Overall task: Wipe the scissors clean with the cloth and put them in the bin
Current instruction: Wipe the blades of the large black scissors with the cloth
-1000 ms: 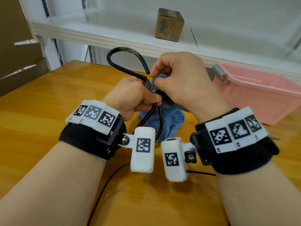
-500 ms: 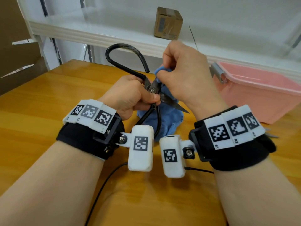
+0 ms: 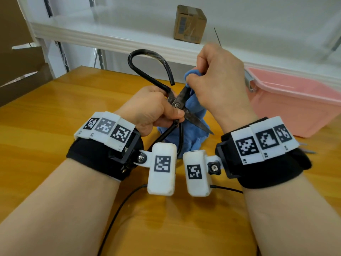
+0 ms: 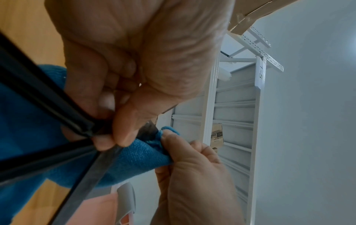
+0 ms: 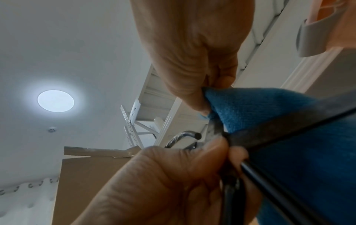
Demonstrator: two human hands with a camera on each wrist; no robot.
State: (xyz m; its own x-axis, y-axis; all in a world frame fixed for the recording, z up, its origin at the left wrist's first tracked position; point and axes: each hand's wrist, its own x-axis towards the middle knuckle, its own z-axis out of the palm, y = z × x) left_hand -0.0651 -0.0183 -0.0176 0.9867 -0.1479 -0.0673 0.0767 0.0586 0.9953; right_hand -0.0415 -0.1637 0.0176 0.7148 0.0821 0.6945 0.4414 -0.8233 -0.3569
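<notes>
Black-handled scissors [image 3: 177,100] with dark blades stand spread open above the wooden table [image 3: 55,115]. My left hand [image 3: 156,111] grips them near the pivot, thumb on the joint. The right hand [image 3: 217,80] pinches a blue cloth [image 3: 191,111] around the upper blade, and the rest of the cloth hangs down behind the scissors. The lower blade points right, bare. In the left wrist view the cloth [image 4: 138,155] folds over the blade by the right hand [image 4: 192,167]. In the right wrist view the cloth [image 5: 269,109] is pinched over the blade above my left hand [image 5: 173,175].
A pink bin [image 3: 295,100] stands open at the right of the table. A white shelf [image 3: 110,30] runs behind, with a small cardboard box [image 3: 190,24] on it. A black cable [image 3: 118,209] trails across the table in front.
My right hand with the cloth has slid up from the pivot along the upper blade. The lower blade has come out from under it. The left hand has kept its grip.
</notes>
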